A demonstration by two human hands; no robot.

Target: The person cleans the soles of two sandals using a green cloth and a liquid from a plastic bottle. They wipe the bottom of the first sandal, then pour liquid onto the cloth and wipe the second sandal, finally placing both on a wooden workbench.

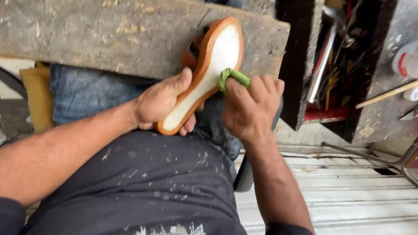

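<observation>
Seated worker in paint-flecked dark clothes

A black short-sleeved T-shirt [157,191], speckled with pale flecks, carries a white printed graphic at the chest; blue jeans [82,91] cover the legs; forearms bare.

A single head-worn camera looks steeply down the wearer's own chest and lap, close enough that the dark shirt fills the bottom of the frame and both forearms run in from the lower corners toward the middle. The left hand [160,101] and right hand [250,109] meet just above centre, at near range, around a shoe sole [210,64]. Beyond them the view faces forward to a worn wooden worktop [72,21] that crosses the upper left. A tool rack [333,58] stands at upper right, the pale ribbed floor [367,216] at lower right. No second view overlaps this one.
</observation>
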